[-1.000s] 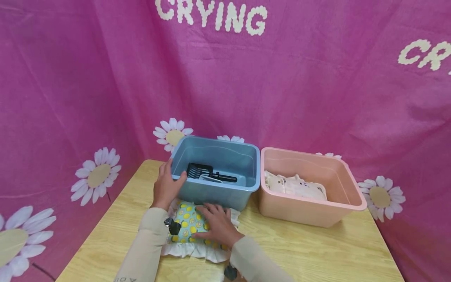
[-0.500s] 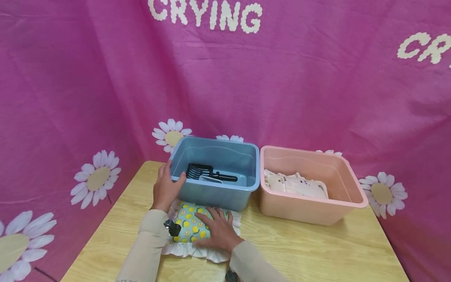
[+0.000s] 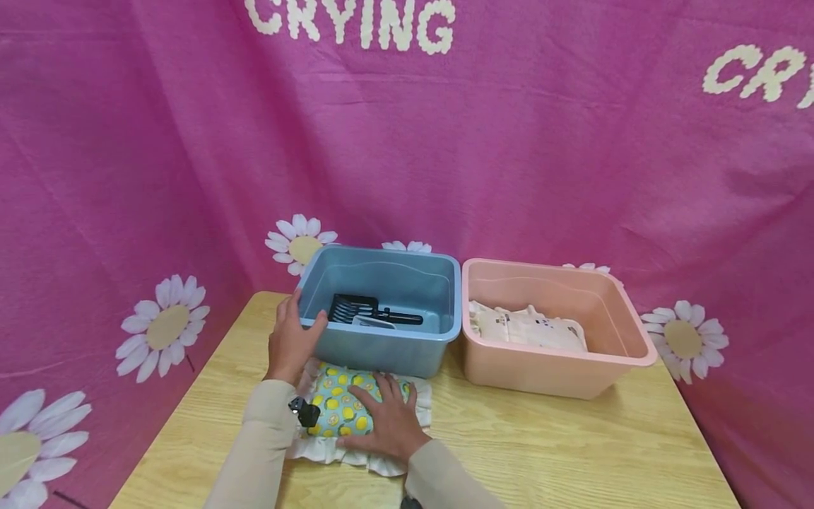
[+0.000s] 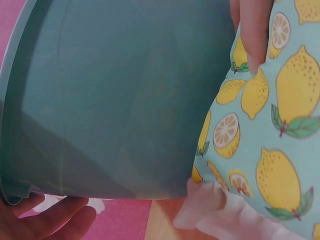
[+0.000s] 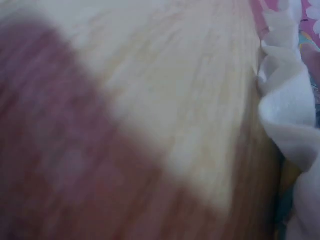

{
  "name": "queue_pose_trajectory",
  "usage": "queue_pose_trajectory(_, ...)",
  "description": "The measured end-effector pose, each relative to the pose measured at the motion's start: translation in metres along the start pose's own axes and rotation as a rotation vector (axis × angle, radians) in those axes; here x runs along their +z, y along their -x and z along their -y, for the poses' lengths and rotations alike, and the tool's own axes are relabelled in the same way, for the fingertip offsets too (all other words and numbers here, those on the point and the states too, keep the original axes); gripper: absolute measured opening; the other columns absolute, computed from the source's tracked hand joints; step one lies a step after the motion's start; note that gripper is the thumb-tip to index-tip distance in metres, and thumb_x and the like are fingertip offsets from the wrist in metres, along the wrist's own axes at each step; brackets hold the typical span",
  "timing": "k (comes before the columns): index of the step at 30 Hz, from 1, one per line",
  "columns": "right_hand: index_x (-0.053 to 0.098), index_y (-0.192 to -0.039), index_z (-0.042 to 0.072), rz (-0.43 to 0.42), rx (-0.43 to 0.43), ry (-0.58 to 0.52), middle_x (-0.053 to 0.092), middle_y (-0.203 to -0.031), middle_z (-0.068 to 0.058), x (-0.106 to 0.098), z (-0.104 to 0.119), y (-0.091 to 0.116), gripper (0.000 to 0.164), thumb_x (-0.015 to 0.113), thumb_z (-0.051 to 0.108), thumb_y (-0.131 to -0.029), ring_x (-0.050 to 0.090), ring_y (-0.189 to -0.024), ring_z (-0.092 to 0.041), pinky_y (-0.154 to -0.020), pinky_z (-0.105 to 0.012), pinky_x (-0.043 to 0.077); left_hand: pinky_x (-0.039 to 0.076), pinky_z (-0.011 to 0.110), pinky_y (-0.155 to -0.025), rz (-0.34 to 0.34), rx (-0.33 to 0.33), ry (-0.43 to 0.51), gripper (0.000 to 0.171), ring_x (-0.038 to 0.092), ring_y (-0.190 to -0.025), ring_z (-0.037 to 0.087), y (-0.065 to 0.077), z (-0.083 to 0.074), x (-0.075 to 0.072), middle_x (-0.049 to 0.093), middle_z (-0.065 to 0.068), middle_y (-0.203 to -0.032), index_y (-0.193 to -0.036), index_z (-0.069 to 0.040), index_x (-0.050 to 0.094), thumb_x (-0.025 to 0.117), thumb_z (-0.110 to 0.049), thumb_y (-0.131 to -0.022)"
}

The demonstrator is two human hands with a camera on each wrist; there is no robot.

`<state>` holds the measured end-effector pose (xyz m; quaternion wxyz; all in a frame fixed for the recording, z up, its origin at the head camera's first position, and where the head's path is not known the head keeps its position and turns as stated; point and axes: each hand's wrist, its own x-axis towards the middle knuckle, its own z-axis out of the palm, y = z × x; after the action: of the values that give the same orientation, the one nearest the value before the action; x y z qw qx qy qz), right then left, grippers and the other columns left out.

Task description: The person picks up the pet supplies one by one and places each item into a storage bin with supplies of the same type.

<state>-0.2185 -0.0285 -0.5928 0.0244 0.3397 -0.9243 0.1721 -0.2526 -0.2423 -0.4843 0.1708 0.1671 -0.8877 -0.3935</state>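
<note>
A small cushion with a lemon print (image 3: 337, 403) and a white ruffled edge lies flat on the wooden table, in front of a blue bin (image 3: 381, 350). On the cushion's right half rests my right hand (image 3: 388, 424), its fingers spread. My left hand (image 3: 292, 346) is at the bin's front left corner, thumb by the front rim and fingers along the left side. The left wrist view shows its fingers (image 4: 65, 217) against the bin's side, beside the lemon fabric (image 4: 270, 150). In the right wrist view only the white ruffle (image 5: 287, 105) and blurred wood show clearly.
Inside the blue bin lie a black slotted tool (image 3: 352, 309) with a handle and a pale item (image 3: 372, 322) partly hidden by the rim. A pink bin (image 3: 534, 371) stands to its right, holding a cream ruffled cushion (image 3: 531, 331). Pink floral cloth (image 3: 509, 162) hangs behind the table.
The head view has shifted slightly, moving the whole scene a little to the left. Both hands keep their places, the left at the bin corner and the right on the lemon cushion.
</note>
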Motion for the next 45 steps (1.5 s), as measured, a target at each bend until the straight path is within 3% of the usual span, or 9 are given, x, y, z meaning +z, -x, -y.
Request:
queue_pose_trajectory(13, 0.042, -0.142, 0.043, -0.080, 0.005, 0.074, 0.045, -0.139, -0.008, 0.003, 0.000, 0.003, 0.082, 0.052, 0.084, -0.071, 0.041, -0.128, -0.029, -0.093, -0.071, 0.032, 0.039, 0.062, -0.099, 0.007, 0.007, -0.010, 0.077, 0.044, -0.126, 0.040, 0.000, 0.000, 0.002, 0.026, 0.008, -0.154, -0.155, -0.024, 0.020, 0.054, -0.051, -0.092)
queue_pose_trajectory(25, 0.041, -0.142, 0.044, -0.047, 0.036, 0.103, 0.046, -0.137, -0.010, 0.001, 0.006, -0.003, 0.078, 0.063, 0.074, -0.073, 0.044, -0.125, -0.029, -0.088, -0.059, 0.037, 0.039, 0.062, -0.099, 0.011, -0.007, 0.001, 0.079, 0.042, -0.127, 0.040, -0.001, 0.000, -0.002, 0.025, 0.008, -0.154, -0.155, -0.025, 0.018, 0.054, -0.053, -0.091)
queue_pose_trajectory(34, 0.045, -0.139, 0.042, -0.081, 0.080, 0.005, 0.047, -0.136, -0.010, 0.004, 0.007, 0.002, 0.076, 0.072, 0.064, -0.071, 0.044, -0.125, -0.029, -0.089, -0.061, 0.035, 0.039, 0.062, -0.099, 0.011, 0.005, -0.005, 0.077, 0.046, -0.122, 0.040, -0.002, 0.000, 0.000, 0.027, 0.009, -0.153, -0.154, -0.022, 0.022, 0.054, -0.053, -0.091)
queue_pose_trajectory(45, 0.047, -0.138, 0.043, -0.053, 0.098, -0.113, 0.046, -0.140, -0.008, 0.000, 0.003, 0.016, 0.071, 0.075, 0.054, -0.074, 0.041, -0.128, -0.029, -0.092, -0.061, 0.031, 0.039, 0.062, -0.099, 0.005, 0.019, -0.035, 0.077, 0.046, -0.123, 0.041, -0.003, 0.000, 0.000, 0.027, 0.011, -0.153, -0.154, -0.020, 0.021, 0.056, -0.048, -0.091)
